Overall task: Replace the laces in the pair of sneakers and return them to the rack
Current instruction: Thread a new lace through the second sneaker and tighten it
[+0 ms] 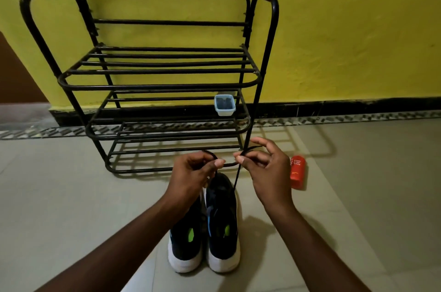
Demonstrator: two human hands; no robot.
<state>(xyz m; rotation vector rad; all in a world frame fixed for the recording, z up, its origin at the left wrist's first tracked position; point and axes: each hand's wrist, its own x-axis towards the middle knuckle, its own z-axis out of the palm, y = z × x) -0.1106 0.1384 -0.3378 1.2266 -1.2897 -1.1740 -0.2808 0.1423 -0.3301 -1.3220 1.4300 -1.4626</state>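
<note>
A yellow wall (334,29) with a black skirting strip (334,104) backs the scene, and pale floor tiles (71,196) spread out below it. Against the wall stands a black tubular metal shoe rack (157,72) with slatted shelves; its upper shelf is bare, and a small pale blue plastic tub (224,105) sits on the right end of the middle shelf.

On the floor just in front of the rack, a pair of dark navy sneakers (222,224) with white soles stands side by side, heels toward the camera and toes toward the rack, the two shoes touching. The left shoe is partly hidden by the left forearm.

Both hands are raised above the toes of the sneakers. The left hand (191,172) is curled nearly closed, thumb and forefinger pinching one end of a black shoelace (236,179). The right hand (265,162) pinches the other part of the lace between thumb and forefinger, its remaining fingers loosely spread. From the right hand the lace hangs down to the right sneaker.

An orange bottle (297,171) with white lettering lies on the floor to the right of the right hand, apart from the shoes.
</note>
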